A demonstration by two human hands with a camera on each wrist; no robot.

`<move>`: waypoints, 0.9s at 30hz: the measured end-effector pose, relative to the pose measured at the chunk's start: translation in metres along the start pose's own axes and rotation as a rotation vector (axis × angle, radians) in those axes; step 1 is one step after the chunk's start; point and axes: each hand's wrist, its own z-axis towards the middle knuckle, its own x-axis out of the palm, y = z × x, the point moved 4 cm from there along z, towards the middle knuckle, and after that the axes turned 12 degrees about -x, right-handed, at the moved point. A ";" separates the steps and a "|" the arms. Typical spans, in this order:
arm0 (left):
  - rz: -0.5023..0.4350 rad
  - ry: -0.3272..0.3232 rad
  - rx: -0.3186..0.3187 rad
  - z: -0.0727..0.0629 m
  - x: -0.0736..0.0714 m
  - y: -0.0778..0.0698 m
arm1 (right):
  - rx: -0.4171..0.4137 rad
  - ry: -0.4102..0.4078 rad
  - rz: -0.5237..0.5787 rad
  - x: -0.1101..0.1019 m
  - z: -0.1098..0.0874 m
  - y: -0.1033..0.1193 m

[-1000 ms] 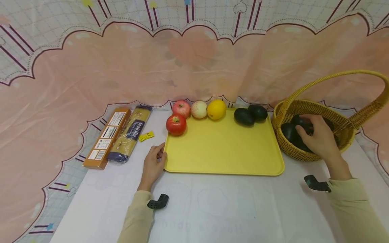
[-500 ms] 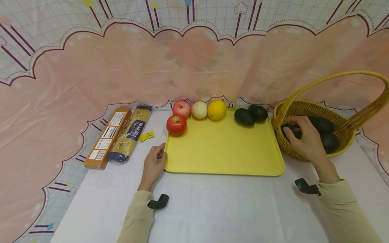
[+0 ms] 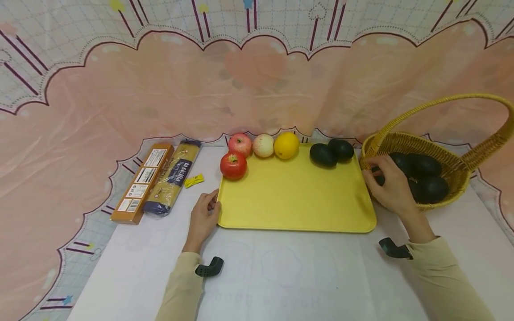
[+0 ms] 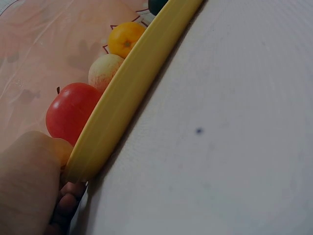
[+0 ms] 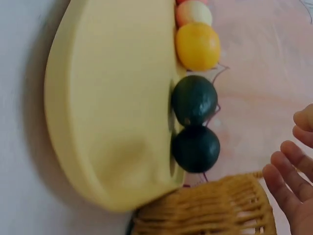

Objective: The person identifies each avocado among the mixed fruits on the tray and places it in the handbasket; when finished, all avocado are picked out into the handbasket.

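My left hand (image 3: pixel 203 218) grips the left edge of the yellow tray (image 3: pixel 289 209); in the left wrist view its thumb lies on the rim and its fingers reach underneath. My right hand (image 3: pixel 389 183) hovers at the left rim of the wicker basket (image 3: pixel 458 171). In the right wrist view its fingers (image 5: pixel 281 183) are loosely bent, with nothing showing between them and the thumb. Several dark avocados (image 3: pixel 431 189) lie in the basket, one partly hidden beneath the hand. Two more avocados (image 3: pixel 323 154) sit at the tray's back right corner.
Along the tray's back left are a red fruit (image 3: pixel 233 165), a pink apple (image 3: pixel 240 145), a pale round fruit (image 3: pixel 263 146) and an orange (image 3: pixel 286 145). Left of it lie a brown box (image 3: pixel 140 187), a spaghetti pack (image 3: pixel 170 180) and a small yellow packet (image 3: pixel 194 180). The basket's tall handle (image 3: pixel 441 98) arches above.
My right hand has moved left across the basket, from over the avocados in its middle to its left rim, uncovering avocados behind it. The left hand and the tray stay put.
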 end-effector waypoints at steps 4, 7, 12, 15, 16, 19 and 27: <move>-0.010 -0.007 -0.002 0.000 0.000 0.002 | 0.010 0.034 0.024 0.010 0.004 0.003; -0.002 -0.014 0.000 0.000 0.001 0.003 | 0.032 0.075 0.049 0.020 0.007 0.003; 0.001 -0.008 -0.005 0.000 0.002 0.004 | 0.082 0.153 0.079 0.034 0.011 0.000; 0.000 0.002 -0.010 0.001 0.002 0.004 | 0.099 0.182 0.082 0.041 0.016 -0.002; -0.002 0.004 -0.012 0.001 0.002 0.003 | 0.105 0.191 0.086 0.044 0.018 -0.003; -0.001 0.002 -0.008 0.000 0.001 0.002 | 0.113 0.203 0.094 0.050 0.023 -0.004; -0.006 -0.017 0.002 0.000 0.000 0.000 | 0.175 0.288 0.062 0.068 0.038 -0.010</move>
